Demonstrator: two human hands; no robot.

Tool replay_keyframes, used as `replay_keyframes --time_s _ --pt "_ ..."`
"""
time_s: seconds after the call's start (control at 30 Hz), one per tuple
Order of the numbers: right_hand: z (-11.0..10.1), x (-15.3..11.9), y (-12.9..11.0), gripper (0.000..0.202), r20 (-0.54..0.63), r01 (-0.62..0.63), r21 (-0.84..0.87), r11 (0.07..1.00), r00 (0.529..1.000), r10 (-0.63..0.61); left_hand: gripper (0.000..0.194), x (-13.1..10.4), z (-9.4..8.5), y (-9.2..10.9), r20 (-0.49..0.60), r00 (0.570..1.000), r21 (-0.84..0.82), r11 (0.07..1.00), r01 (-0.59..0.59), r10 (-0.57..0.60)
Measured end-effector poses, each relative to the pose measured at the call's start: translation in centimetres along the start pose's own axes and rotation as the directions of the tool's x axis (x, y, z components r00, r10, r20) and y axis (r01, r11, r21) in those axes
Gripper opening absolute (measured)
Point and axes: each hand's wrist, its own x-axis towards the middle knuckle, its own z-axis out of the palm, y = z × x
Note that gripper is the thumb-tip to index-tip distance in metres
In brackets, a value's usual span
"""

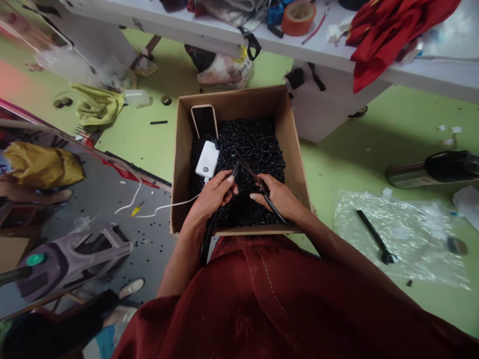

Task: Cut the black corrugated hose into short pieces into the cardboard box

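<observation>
A brown cardboard box stands right in front of me, filled with many small black pieces. Over it, my left hand is closed on a black ribbed strip, whose tail hangs below the wrist. My right hand grips dark, slender scissors, their tips close to the end of the strip. Whether the blades touch it I cannot tell. Inside the box, a white power bank lies on the pieces with a white cable plugged in, and a phone leans at the back left.
A cluttered white table runs across the back, with orange tape and red cloth. At right are a plastic sheet and a flask. A purple stool and another person's feet are at left.
</observation>
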Motion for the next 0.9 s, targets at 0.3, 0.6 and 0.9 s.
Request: replay_keyframes --time_s 0.3,0.6,0.9 --pt "-0.4 0.0 -0.6 0.058 0.098 -0.006 -0.058 0.998 0.995 0.011 0.046 0.0 -0.1 -0.1 0.003 1.000 0.052 0.999 -0.016 0.016" --pt "-0.1 -0.1 -0.1 0.062 0.088 0.035 -0.028 0.999 0.996 -0.032 0.047 0.1 -0.2 -0.3 0.038 0.998 0.178 0.982 -0.060 0.054" --pt "-0.1 -0.1 0.5 0.030 0.103 0.098 -0.122 0.988 0.991 -0.086 0.042 0.4 -0.2 -0.8 0.004 0.995 0.328 0.939 -0.100 0.104"
